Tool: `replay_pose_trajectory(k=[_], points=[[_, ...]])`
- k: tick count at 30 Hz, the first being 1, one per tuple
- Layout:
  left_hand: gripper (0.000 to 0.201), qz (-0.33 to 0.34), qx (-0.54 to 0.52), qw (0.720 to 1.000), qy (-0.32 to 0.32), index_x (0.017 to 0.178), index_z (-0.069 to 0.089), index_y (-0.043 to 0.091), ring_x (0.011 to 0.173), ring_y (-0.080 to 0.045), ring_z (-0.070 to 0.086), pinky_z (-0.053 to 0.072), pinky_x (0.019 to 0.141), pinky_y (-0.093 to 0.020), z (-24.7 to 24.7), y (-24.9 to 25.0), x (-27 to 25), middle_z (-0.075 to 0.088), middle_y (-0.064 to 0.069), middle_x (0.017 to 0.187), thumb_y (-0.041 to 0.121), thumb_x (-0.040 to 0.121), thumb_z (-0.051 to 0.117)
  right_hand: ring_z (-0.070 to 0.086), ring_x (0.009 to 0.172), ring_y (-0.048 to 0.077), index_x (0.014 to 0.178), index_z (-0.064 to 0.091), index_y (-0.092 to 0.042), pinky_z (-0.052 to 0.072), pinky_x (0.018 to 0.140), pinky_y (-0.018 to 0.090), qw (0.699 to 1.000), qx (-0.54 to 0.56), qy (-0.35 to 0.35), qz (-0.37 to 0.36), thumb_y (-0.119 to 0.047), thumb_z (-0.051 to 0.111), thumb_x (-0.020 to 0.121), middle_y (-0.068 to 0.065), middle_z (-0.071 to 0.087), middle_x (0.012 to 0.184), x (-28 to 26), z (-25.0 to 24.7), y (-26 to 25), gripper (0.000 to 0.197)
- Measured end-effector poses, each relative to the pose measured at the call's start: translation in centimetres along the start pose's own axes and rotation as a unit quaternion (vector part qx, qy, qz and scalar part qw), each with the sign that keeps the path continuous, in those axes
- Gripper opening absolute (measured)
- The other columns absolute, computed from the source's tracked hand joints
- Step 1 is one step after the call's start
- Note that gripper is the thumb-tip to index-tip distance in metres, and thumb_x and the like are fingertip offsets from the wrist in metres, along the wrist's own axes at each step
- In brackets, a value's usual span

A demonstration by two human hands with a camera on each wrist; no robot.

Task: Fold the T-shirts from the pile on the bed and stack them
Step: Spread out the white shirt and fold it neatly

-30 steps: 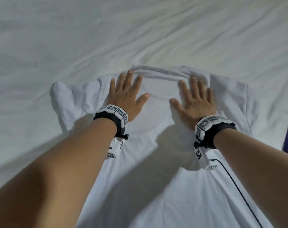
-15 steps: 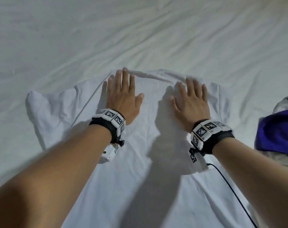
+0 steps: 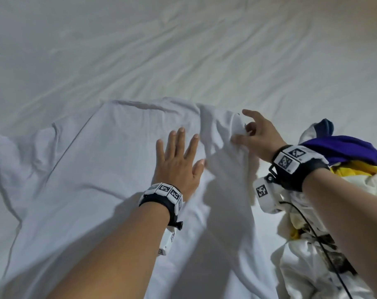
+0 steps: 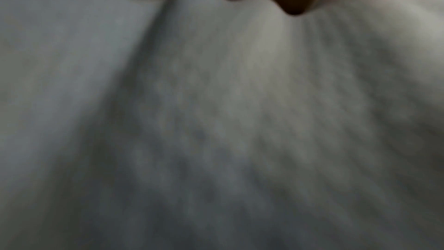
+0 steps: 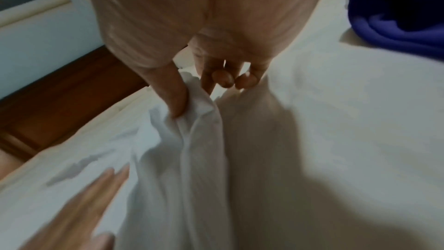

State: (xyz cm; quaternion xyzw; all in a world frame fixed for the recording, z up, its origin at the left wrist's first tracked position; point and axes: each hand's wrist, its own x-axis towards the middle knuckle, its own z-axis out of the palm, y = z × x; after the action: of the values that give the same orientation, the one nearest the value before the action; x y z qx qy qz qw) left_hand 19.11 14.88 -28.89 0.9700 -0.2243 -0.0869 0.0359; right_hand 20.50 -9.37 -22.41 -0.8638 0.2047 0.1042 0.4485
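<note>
White T-shirt (image 3: pixel 92 173) spread on bed (image 3: pixel 183 50), beside clothes pile (image 3: pixel 342 152). Left hand (image 3: pixel 179 165) flat, grip apart, pressing shirt. Right hand (image 3: pixel 256 137) grip pinching bunched shirt edge.

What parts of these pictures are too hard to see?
- Shirt hem: cut off by the head view's bottom edge, under the arms.
- Left hand palm: pressed flat on the shirt; the left wrist view is blurred cloth.
- Pile: runs off the head view's right edge, partly behind the right hand and wrist.
- Pinched spot, sleeve or shoulder: bunched cloth in both views.
</note>
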Motion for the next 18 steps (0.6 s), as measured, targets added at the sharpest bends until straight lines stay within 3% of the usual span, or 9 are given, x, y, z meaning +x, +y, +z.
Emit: replay_pose_trajectory(k=[2, 4, 6, 7, 9, 11, 12, 15, 18], points=[[0.070, -0.006, 0.008, 1.000, -0.002, 0.164, -0.001, 0.026, 0.157, -0.034, -0.002, 0.004, 0.122, -0.063, 0.0, 0.1, 0.0, -0.004, -0.012, 0.171, 0.054, 0.102, 0.019, 0.055, 0.069, 0.015, 0.104, 0.067, -0.009, 0.042, 0.068, 0.028, 0.999, 0.015, -0.029, -0.001, -0.026, 0.084, 0.079, 0.001, 0.061, 0.076, 0.5, -0.3, -0.6, 0.034], [0.071, -0.013, 0.015, 1.000, -0.004, 0.164, 0.000, 0.027, 0.157, -0.034, -0.003, 0.005, 0.122, -0.063, 0.0, 0.1, 0.0, -0.005, -0.012, 0.171, 0.054, 0.101, 0.020, 0.057, 0.066, 0.011, 0.086, 0.070, -0.009, 0.045, 0.066, 0.027, 0.998, 0.039, -0.047, -0.015, -0.027, 0.084, 0.080, -0.002, 0.062, 0.072, 0.7, -0.4, -1.3, 0.024], [0.071, -0.013, 0.019, 1.000, 0.002, 0.164, 0.000, 0.027, 0.157, -0.034, -0.003, 0.005, 0.122, -0.063, 0.2, 0.1, 0.0, -0.006, -0.011, 0.171, 0.056, 0.102, 0.018, 0.064, 0.068, 0.003, 0.084, 0.074, -0.021, 0.051, 0.066, 0.020, 0.995, 0.086, -0.035, -0.029, -0.021, 0.085, 0.079, -0.009, 0.069, 0.078, 0.6, -0.3, -2.2, 0.013], [0.071, -0.013, 0.021, 1.000, 0.004, 0.164, -0.003, 0.028, 0.157, -0.034, -0.004, 0.004, 0.122, -0.062, 0.3, 0.1, 0.1, -0.008, -0.011, 0.171, 0.057, 0.102, 0.015, 0.065, 0.067, 0.001, 0.085, 0.074, -0.019, 0.052, 0.064, 0.018, 0.992, 0.118, -0.025, -0.030, -0.014, 0.084, 0.079, -0.009, 0.069, 0.079, 0.7, -0.3, -2.5, 0.013], [0.070, -0.011, 0.024, 1.000, 0.005, 0.163, -0.011, 0.029, 0.157, -0.034, -0.006, 0.003, 0.122, -0.061, 0.5, 0.0, 0.1, -0.012, -0.011, 0.171, 0.059, 0.102, 0.007, 0.064, 0.063, 0.010, 0.085, 0.072, -0.001, 0.052, 0.060, 0.022, 0.984, 0.175, -0.026, -0.030, 0.001, 0.079, 0.080, 0.001, 0.067, 0.075, 0.8, -0.4, -3.0, 0.009], [0.069, -0.011, 0.025, 1.000, 0.005, 0.161, -0.017, 0.030, 0.157, -0.034, -0.008, 0.002, 0.123, -0.061, 0.8, 0.0, 0.1, -0.015, -0.012, 0.170, 0.059, 0.102, 0.004, 0.058, 0.062, 0.017, 0.081, 0.065, 0.013, 0.049, 0.058, 0.024, 0.981, 0.185, -0.028, -0.042, 0.005, 0.078, 0.076, 0.009, 0.061, 0.071, 0.7, -0.4, -3.2, 0.015], [0.069, -0.012, 0.025, 1.000, 0.003, 0.161, -0.017, 0.030, 0.157, -0.034, -0.009, 0.002, 0.123, -0.061, 0.8, 0.0, 0.2, -0.016, -0.012, 0.170, 0.059, 0.102, 0.004, 0.054, 0.060, 0.016, 0.076, 0.063, 0.011, 0.047, 0.056, 0.023, 0.982, 0.182, -0.029, -0.046, 0.003, 0.079, 0.075, 0.008, 0.057, 0.068, 0.7, -0.5, -3.1, 0.018], [0.070, -0.015, 0.029, 0.999, 0.002, 0.162, -0.012, 0.030, 0.157, -0.034, -0.008, 0.003, 0.122, -0.062, 0.9, 0.0, 0.3, -0.015, -0.012, 0.170, 0.058, 0.102, 0.008, 0.044, 0.048, 0.006, 0.063, 0.051, -0.011, 0.038, 0.049, 0.016, 0.989, 0.134, -0.025, -0.060, -0.006, 0.084, 0.080, -0.009, 0.048, 0.052, 0.7, -1.7, -2.7, 0.037], [0.070, -0.013, 0.028, 1.000, 0.001, 0.163, -0.010, 0.029, 0.157, -0.034, -0.007, 0.003, 0.122, -0.063, 1.0, 0.0, 0.2, -0.016, -0.013, 0.170, 0.055, 0.101, 0.010, 0.056, 0.051, 0.008, 0.081, 0.058, -0.016, 0.044, 0.052, 0.019, 0.998, 0.010, -0.034, -0.043, -0.030, 0.090, 0.075, -0.004, 0.064, 0.059, 0.5, -4.7, -2.2, 0.035]])
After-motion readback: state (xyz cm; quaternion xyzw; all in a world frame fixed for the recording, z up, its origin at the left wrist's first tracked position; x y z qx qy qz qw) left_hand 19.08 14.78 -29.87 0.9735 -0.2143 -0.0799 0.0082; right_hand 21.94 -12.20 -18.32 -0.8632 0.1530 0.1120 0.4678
